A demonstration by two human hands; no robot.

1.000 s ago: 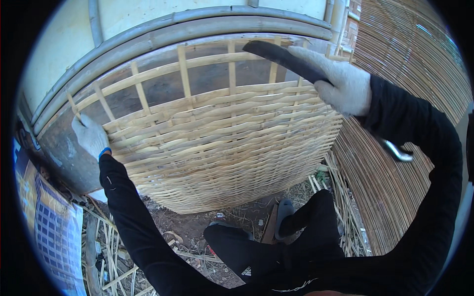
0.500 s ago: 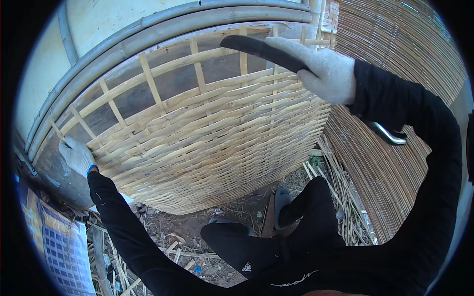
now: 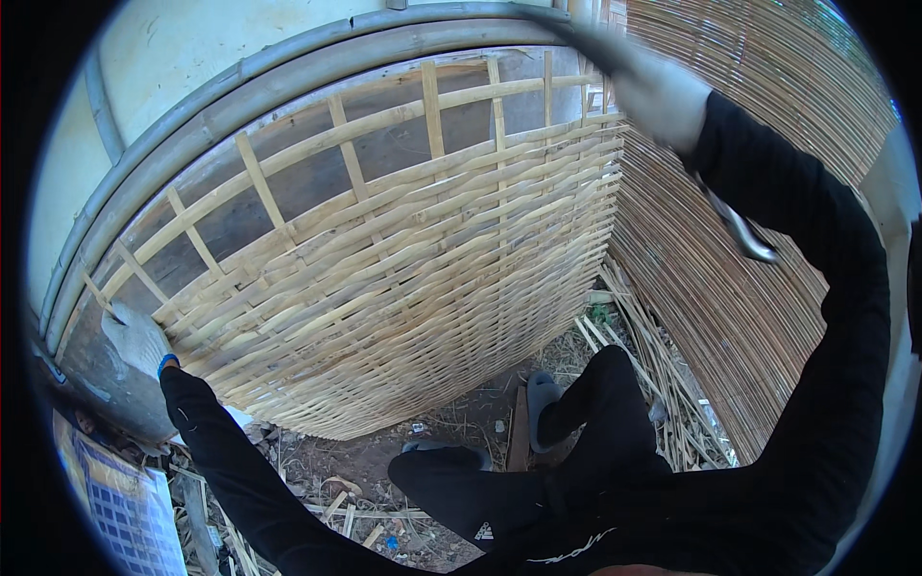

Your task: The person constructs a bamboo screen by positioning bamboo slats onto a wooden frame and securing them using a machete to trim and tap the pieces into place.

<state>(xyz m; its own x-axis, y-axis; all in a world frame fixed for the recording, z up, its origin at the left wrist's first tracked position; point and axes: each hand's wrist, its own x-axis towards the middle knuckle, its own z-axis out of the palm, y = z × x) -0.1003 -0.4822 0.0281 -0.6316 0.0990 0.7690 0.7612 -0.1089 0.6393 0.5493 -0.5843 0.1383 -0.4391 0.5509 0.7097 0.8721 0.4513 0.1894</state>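
Observation:
A woven panel of pale split-bamboo strips [image 3: 413,259] stands before me, dense below and open along its top, where upright slats stick out past one crosswise strip. At its left end my left hand [image 3: 134,341], in a whitish glove, is closed on the panel's edge near the last slat; some fingers are hidden. My right hand [image 3: 663,101], also gloved, is raised at the upper right, wrapped round a machete with a dark blade [image 3: 586,43]. The blade points up and left above the panel, blurred by motion. A shiny curved metal piece [image 3: 744,235] shows below the right forearm.
Bamboo poles [image 3: 279,72] run along the pale wall behind the panel. A screen of thin brown slats [image 3: 720,288] rises at the right. Cut strips [image 3: 663,374] and debris litter the ground by my feet. A blue-checked sheet [image 3: 125,509] lies at lower left.
My right hand has swung up with the machete, whose blade now reaches above the panel's top. The panel and my left hand sit slightly lower and further left in view.

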